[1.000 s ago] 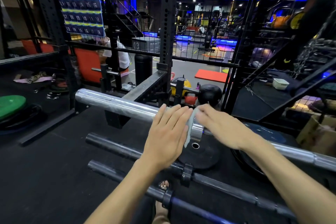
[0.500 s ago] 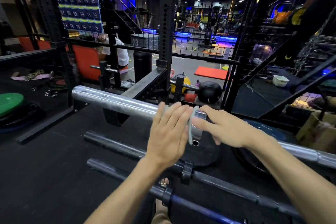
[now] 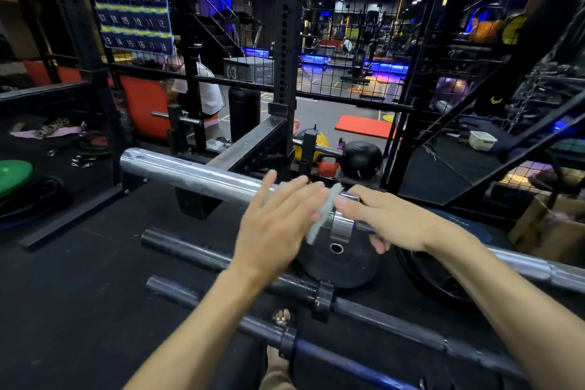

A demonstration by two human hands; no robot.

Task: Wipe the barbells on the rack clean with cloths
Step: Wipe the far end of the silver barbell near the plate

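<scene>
A green weight plate (image 3: 14, 175) lies at far left on the dark platform, well apart from the work. Across the middle of the head view runs the silver barbell (image 3: 190, 174), its thick chrome sleeve resting on the black rack (image 3: 253, 149) and pointing left. The person's left hand (image 3: 275, 225) lies flat over the sleeve, fingers straight and together, its grip released, pressing a pale cloth (image 3: 323, 215) against the inner side of the bar's collar (image 3: 342, 225). Just right of the cloth, the right hand (image 3: 389, 222) reaches over the shaft beside the collar, fingertips forward on the metal and thumb tucked beneath; whether that grip closes round the bar cannot be told from here. Below, two dark barbells (image 3: 202, 256) lie parallel on the lower rack, with a black weight plate (image 3: 342, 263) flat behind them.

The step in hand looks to be cleaning the collar, where grime tends to gather in the seam. Doing it well likely means keeping the cloth folded into that corner, working it around the full ring rather than only the top, while the right hand steadies the shaft so the sleeve does not spin away under pressure.
</scene>
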